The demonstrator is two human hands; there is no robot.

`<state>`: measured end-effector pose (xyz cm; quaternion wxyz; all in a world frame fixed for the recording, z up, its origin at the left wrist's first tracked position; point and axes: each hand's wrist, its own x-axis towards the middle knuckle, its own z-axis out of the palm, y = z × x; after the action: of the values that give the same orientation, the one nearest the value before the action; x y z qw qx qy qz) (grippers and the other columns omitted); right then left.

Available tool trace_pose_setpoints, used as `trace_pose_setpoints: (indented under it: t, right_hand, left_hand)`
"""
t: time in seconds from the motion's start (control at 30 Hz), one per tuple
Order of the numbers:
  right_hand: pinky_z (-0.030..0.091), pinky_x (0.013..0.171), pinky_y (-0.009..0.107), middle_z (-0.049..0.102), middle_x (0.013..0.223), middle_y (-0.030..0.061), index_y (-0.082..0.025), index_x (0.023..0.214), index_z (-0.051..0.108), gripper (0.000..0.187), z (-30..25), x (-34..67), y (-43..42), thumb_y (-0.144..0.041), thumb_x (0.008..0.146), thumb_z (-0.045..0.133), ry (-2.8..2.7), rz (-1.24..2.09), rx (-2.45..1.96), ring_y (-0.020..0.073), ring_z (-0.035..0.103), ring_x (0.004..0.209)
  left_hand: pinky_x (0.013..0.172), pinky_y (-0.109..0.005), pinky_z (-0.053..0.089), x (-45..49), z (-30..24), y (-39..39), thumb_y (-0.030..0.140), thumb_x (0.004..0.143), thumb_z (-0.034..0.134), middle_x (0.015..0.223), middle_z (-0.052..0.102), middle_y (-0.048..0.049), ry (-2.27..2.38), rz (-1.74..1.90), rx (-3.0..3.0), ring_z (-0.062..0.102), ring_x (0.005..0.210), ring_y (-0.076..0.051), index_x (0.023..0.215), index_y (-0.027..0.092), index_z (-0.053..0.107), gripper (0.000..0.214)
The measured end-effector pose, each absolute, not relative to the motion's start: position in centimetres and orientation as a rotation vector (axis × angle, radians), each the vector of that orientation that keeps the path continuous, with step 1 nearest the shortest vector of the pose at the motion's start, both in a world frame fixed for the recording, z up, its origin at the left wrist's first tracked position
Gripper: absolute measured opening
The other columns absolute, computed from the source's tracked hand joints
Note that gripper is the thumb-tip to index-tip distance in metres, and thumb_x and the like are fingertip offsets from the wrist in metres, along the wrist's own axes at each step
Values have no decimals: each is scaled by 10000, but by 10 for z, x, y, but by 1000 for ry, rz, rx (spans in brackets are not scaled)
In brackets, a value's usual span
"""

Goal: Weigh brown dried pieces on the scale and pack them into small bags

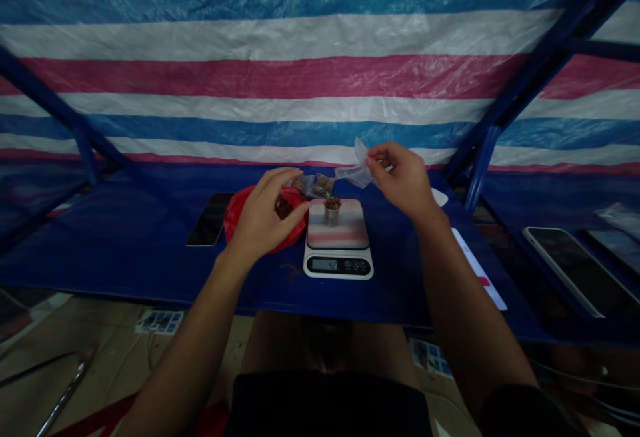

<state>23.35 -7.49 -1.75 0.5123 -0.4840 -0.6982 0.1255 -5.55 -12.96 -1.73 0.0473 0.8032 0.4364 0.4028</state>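
Right hand (401,182) pinches clear plastic bag (359,173), likely light, limp, slippery, best gripped by its rim; left hand (261,218) fingers spread wide, red plastic bag (290,237) beneath them

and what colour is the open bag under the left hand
The bag is red; head view shows it best.

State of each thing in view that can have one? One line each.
Scale: on, display shows 42; decimal point unclear.
Metal cup: upright on the scale, heaped with brown bits.
Red bag: open, dark brown bits inside.
Small packet: filled, lying behind the scale.
Clear bag: pinched, no contents visible.
Left phone: flat, screen dark.
Left hand: grip open.
Right hand: grip closed on the clear bag.
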Motion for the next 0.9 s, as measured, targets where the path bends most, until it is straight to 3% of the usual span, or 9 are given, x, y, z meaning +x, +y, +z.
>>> trace_pose_setpoints:
  t: [0.13, 0.2, 0.3, 0.43, 0.57, 0.7, 0.8, 0.9]
  right_hand:
    - [569, 751, 329, 719, 915, 23, -239, 1136, 664, 276, 8, 200, -97, -270, 876, 752, -1715, 669, -900, 190, 690, 806]
    - [564, 734, 304, 711, 892, 10, -229, 1072, 663, 223, 18, 181, -107, -257, 870, 752, -1820, 839, -782, 168, 681, 790]
    - [558, 732, 283, 723, 891, 12, -201, 942, 663, 100, 26, 160, -115, -194, 856, 713, -1935, 980, -621, 148, 681, 789]
    - [550, 706, 274, 747, 858, 9, -186, 909, 685, 70, 22, 148, -111, -152, 848, 679, -1950, 1044, -626, 140, 687, 752]
    - [547, 712, 281, 800, 891, 26, -183, 900, 730, 108, 20, 146, -108, -136, 861, 641, -2041, 934, -716, 163, 735, 781]
    - [523, 692, 280, 810, 851, 17, -186, 920, 742, 149, 28, 145, -110, -120, 863, 621, -2123, 778, -809, 171, 745, 750]
    - [505, 678, 270, 811, 840, 7, -186, 988, 733, 187, 34, 143, -113, -105, 874, 608, -2135, 741, -835, 161, 737, 723]
    - [499, 686, 265, 813, 853, 7, -190, 969, 713, 169, 38, 139, -116, -95, 877, 607, -2165, 753, -830, 156, 740, 729]
  left_hand:
    - [1319, -552, 350, -46, -3, -136, 534, 884, 829, 1683, 479, -153, 1276, 1228, 2707, 417, 1588, -385, 1599, 249, 453, 856]
    - [1330, -591, 313, -44, 0, -133, 573, 861, 838, 1695, 465, -160, 1236, 1218, 2783, 386, 1605, -410, 1613, 248, 425, 917]
    - [1311, -599, 350, -48, -2, -126, 517, 868, 821, 1611, 566, -159, 1181, 1189, 2820, 520, 1514, -387, 1603, 233, 417, 886]
    - [1116, -478, 572, -58, -11, -128, 365, 885, 759, 1473, 685, -149, 1257, 1088, 2723, 689, 1327, -321, 1560, 193, 458, 759]
    - [946, -423, 630, -65, -12, -137, 412, 903, 722, 1400, 748, -128, 1495, 944, 2687, 776, 1170, -321, 1514, 205, 536, 672]
    - [762, -381, 610, -71, -10, -143, 493, 914, 709, 1134, 835, -108, 1697, 801, 2705, 823, 921, -322, 1494, 205, 576, 661]
    - [776, -386, 592, -74, -11, -145, 591, 909, 716, 1076, 837, -106, 1756, 832, 2686, 817, 914, -329, 1447, 196, 603, 677]
    - [937, -451, 577, -75, -11, -147, 632, 885, 746, 1173, 818, -129, 1666, 968, 2721, 792, 1055, -349, 1375, 184, 633, 673]
